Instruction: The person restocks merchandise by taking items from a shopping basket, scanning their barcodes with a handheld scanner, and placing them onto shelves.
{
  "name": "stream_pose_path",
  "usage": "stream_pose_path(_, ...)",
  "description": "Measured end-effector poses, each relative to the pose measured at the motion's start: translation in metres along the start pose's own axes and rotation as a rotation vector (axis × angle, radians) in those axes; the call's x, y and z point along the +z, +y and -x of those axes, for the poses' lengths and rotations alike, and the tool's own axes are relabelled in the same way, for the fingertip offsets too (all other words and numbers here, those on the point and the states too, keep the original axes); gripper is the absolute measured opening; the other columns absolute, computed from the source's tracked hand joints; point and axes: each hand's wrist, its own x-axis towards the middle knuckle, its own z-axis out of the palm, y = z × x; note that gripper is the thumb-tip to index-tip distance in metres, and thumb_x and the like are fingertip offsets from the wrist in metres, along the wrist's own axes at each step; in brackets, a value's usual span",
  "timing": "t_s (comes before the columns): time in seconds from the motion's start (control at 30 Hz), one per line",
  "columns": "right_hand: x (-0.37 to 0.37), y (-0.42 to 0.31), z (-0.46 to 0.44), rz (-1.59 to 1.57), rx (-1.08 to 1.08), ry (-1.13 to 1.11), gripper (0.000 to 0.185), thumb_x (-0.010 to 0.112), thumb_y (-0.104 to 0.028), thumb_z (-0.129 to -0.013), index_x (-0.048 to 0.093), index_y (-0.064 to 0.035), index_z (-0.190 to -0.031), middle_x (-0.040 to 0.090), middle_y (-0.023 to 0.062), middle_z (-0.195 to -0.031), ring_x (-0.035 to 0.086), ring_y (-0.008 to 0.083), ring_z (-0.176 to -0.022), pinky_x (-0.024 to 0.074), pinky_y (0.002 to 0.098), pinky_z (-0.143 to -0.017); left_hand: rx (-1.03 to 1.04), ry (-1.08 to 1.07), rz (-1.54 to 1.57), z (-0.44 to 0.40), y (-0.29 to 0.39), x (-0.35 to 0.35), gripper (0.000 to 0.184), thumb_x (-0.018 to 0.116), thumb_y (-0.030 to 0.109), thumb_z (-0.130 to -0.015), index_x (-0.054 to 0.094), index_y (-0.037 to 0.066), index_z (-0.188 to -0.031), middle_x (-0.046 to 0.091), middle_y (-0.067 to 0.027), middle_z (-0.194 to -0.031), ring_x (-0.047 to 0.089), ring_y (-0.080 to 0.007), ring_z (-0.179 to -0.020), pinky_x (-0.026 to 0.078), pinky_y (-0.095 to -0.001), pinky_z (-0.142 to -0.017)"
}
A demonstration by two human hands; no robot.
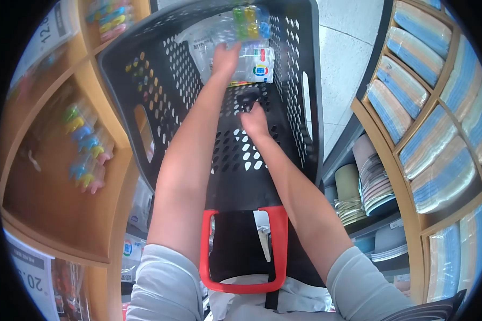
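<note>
My left hand (226,59) reaches into the far end of a black shopping basket (235,187), its fingers on a clear plastic package (203,40). Against that hand lies a transparent pack with a colourful label (261,67). A pack of green, yellow and blue plastic clips (250,22) rests at the basket's far wall. Nearer to me, my right hand (255,120) is closed on a small black object (247,100), blurred and partly covered by the fingers. Its kind does not show.
The basket's red handle (204,251) stands close to my body. On the left, a wooden shelf (64,219) holds packs of coloured clips (85,144). Wrapped striped towels (423,27) fill the right-hand shelf, with stacked hats (377,179) below. Pale floor tiles (348,59) lie beyond.
</note>
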Motion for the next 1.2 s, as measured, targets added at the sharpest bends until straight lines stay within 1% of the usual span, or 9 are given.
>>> stream_pose_path(0.03, -0.002, 0.000, -0.001, -0.014, 0.067, -0.072, 0.050, 0.069, -0.013, -0.077, 0.060, -0.0029, -0.125, 0.067, 0.0241, -0.121, 0.060, 0.0412, -0.119, 0.0456, 0.0434, -0.102, -0.010, -0.003, -0.012, -0.002, 0.007, 0.005, 0.066, 0.067, 0.043, -0.091, 0.054, -0.006, -0.135, 0.061, -0.0190, -0.128, 0.056, -0.0326, -0.120, 0.043, -0.0453, -0.103)
stream_pose_path(0.13, 0.002, 0.003, -0.009, -0.049, 0.091, -0.109, 0.050, 0.065, -0.013, -0.079, 0.059, -0.0038, -0.127, 0.066, 0.0242, -0.122, 0.060, 0.0413, -0.119, 0.0456, 0.0437, -0.102, -0.086, -0.061, 0.108, -0.012, 0.018, 0.015, 0.070, 0.066, 0.040, -0.092, 0.048, -0.005, -0.141, 0.052, -0.0224, -0.142, 0.046, -0.0361, -0.134, 0.037, -0.0529, -0.108)
stream_pose_path(0.23, 0.009, 0.004, -0.007, 0.037, 0.077, -0.072, 0.047, 0.061, -0.012, -0.081, 0.057, -0.0013, -0.127, 0.066, 0.0273, -0.120, 0.060, 0.0434, -0.118, 0.0461, 0.0454, -0.102, -0.365, -0.181, 0.566, -0.027, 0.021, 0.022, 0.060, 0.064, 0.033, -0.094, 0.047, 0.004, -0.144, 0.028, -0.0168, -0.160, 0.024, -0.0325, -0.148, 0.033, -0.0544, -0.112)
stream_pose_path(0.33, -0.001, -0.016, 0.012, 0.093, 0.058, -0.110, 0.043, 0.068, -0.014, -0.081, 0.056, -0.0003, -0.121, 0.067, 0.0271, -0.117, 0.062, 0.0433, -0.115, 0.0480, 0.0478, -0.098, -0.416, -0.196, 0.807, -0.034, 0.022, 0.032, 0.051, 0.064, 0.031, -0.095, 0.052, 0.013, -0.142, 0.029, -0.0125, -0.158, 0.028, -0.0288, -0.144, 0.035, -0.0537, -0.109)
stream_pose_path(0.5, 0.012, -0.013, 0.015, -0.048, 0.043, -0.178, 0.050, 0.073, -0.019, -0.081, 0.056, 0.0006, -0.124, 0.067, 0.0263, -0.117, 0.062, 0.0422, -0.116, 0.0479, 0.0472, -0.097, -0.472, -0.093, 0.693, -0.037, 0.031, 0.051, 0.047, 0.072, 0.035, -0.091, 0.060, 0.015, -0.132, 0.053, -0.0077, -0.137, 0.051, -0.0218, -0.116, 0.044, -0.0494, -0.094)
stream_pose_path(0.57, 0.017, -0.007, 0.012, -0.089, 0.046, -0.190, 0.054, 0.074, -0.023, -0.080, 0.056, 0.0011, -0.124, 0.067, 0.0266, -0.118, 0.062, 0.0424, -0.117, 0.0477, 0.0468, -0.097, -0.378, 0.068, 0.121, -0.038, 0.032, 0.062, 0.050, 0.078, 0.035, -0.087, 0.062, 0.008, -0.125, 0.063, -0.0075, -0.117, 0.058, -0.0210, -0.096, 0.049, -0.0451, -0.083)
stream_pose_path(0.67, 0.022, 0.001, 0.007, -0.126, 0.035, -0.187, 0.061, 0.076, -0.031, -0.079, 0.055, 0.0022, -0.125, 0.067, 0.0274, -0.119, 0.061, 0.0429, -0.118, 0.0472, 0.0461, -0.099, -0.363, 0.247, 0.168, -0.038, 0.037, 0.067, 0.052, 0.080, 0.033, -0.085, 0.061, -0.001, -0.120, 0.065, -0.0108, -0.109, 0.060, -0.0213, -0.089, 0.051, -0.0434, -0.074)
stream_pose_path(0.87, 0.021, 0.001, 0.006, -0.135, 0.054, -0.181, 0.068, 0.077, -0.037, -0.077, 0.054, 0.0043, -0.126, 0.065, 0.0297, -0.121, 0.060, 0.0439, -0.119, 0.0468, 0.0453, -0.100, -0.455, 0.085, 0.704, -0.042, 0.040, 0.069, 0.051, 0.079, 0.033, -0.087, 0.061, 0.001, -0.122, 0.065, -0.0089, -0.110, 0.057, -0.0217, -0.087, 0.050, -0.0424, -0.081)
stream_pose_path(1.2, 0.003, -0.010, 0.004, -0.150, 0.084, -0.137, 0.051, 0.073, -0.014, -0.080, 0.055, 0.0051, -0.124, 0.066, 0.0288, -0.120, 0.061, 0.0437, -0.117, 0.0476, 0.0450, -0.098, -0.504, -0.029, 0.758, -0.030, 0.053, 0.062, 0.055, 0.074, 0.039, -0.090, 0.058, 0.008, -0.132, 0.054, -0.0061, -0.130, 0.047, -0.0228, -0.113, 0.039, -0.0467, -0.104)
